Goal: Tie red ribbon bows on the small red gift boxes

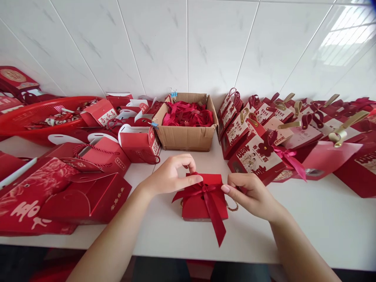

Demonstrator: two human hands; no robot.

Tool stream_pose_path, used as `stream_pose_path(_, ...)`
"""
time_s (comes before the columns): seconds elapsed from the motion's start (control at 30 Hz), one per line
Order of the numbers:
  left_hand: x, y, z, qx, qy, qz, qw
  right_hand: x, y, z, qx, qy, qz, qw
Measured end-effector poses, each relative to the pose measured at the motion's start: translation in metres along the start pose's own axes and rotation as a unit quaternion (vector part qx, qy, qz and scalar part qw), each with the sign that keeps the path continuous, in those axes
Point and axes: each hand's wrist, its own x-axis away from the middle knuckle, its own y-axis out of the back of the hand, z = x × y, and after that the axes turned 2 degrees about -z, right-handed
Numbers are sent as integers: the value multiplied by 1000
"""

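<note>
A small red gift box (191, 210) stands on the white table in front of me, with a dark red ribbon (214, 217) tied in a bow across its top. One ribbon tail hangs over the box's near side and another points left. My left hand (173, 175) pinches a loop of the bow at the upper left between thumb and fingers. On the other side, my right hand (254, 194) is closed in a pinch on the bow's right loop, mostly hidden by the fingers. A twisted cord handle (233, 206) sticks out at the box's right side.
Behind the box stands a cardboard carton (185, 138) full of red ribbons (189, 113), with blue binder clips on its edge. Finished-looking gift boxes (255, 154) crowd the right. Red boxes (100, 197) and a red plastic basket (38, 113) fill the left. A tiled wall closes the back.
</note>
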Motion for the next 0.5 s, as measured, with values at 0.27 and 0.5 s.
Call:
stream_pose_path(0.27,0,-2,0,14,9,32,999,1,-1,8,-95,-16,64,993)
stream_pose_path(0.5,-4,-7,-1,91,22,1,996,4,-2,12,-53,-26,95,994)
